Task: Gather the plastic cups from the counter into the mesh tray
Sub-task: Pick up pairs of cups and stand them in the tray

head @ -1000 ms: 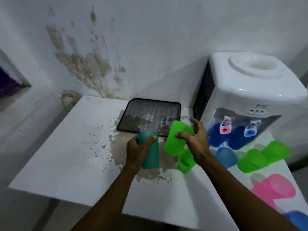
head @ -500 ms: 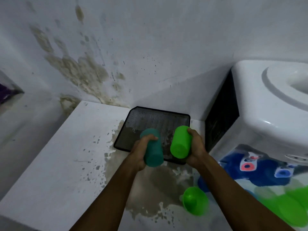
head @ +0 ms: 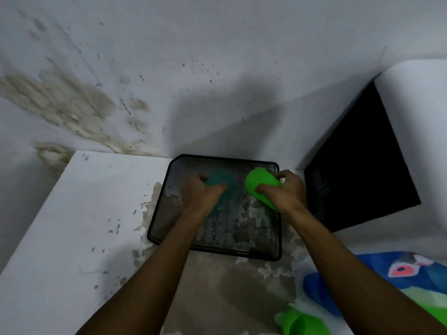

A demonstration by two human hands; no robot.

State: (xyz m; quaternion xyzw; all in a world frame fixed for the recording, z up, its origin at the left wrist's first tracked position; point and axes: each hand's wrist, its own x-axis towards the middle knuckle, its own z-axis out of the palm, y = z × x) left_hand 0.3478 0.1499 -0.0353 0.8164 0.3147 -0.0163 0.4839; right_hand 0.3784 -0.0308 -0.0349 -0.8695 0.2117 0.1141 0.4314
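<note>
- A black mesh tray (head: 169,213) is seen lying flat on the white worktop (head: 72,226), set against the stained wall (head: 169,68) at the rear.
- A teal cup (head: 223,180) is gripped by the left hand (head: 202,192), fingers wrapped over its side; the cup is blurred and is held over the far half of the tray. Whether it touches the mesh cannot be told.
- A bright green cup (head: 260,183) is clasped by the right hand (head: 286,192), thumb across the near side and fingers behind; it is tilted, with its closed base turned up and to the left, over the tray's far right corner.
- The two cups are held just beside each other, apart by a narrow gap.
- A second green cup (head: 302,322) is seen on the worktop at the lower edge, near the right forearm, well apart from the tray.
- A blue cup (head: 316,288) is partly shown beside it, close to the white water dispenser (head: 416,117), which stands at the right.
- The dispenser's dark side panel (head: 362,170) is turned toward the tray.
- Peeled, grey-brown patches (head: 229,286) are spread over the worktop in front of the tray and beneath it.
</note>
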